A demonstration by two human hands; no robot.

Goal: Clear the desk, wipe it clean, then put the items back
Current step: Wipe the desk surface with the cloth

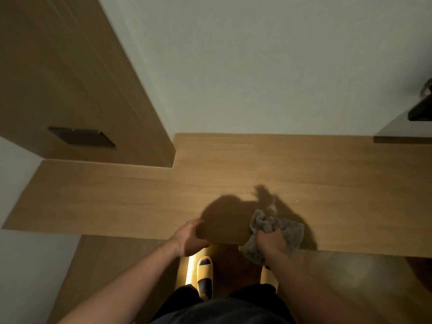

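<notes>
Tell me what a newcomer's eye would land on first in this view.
First, the right hand gripping a crumpled grey cloth at the near edge of the wooden desk. Beside it, the left hand is cupped at the same edge. Below, a yellow slipper glows on the floor.

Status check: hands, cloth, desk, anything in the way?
Right hand grips cloth at desk front edge. Left hand open at edge, cupped. Dark object far right.

You see the wooden table (304, 178), its light-brown top bare apart from a crumpled grey cloth (278, 230) bunched at the near edge, part of it hanging over the front.
</notes>
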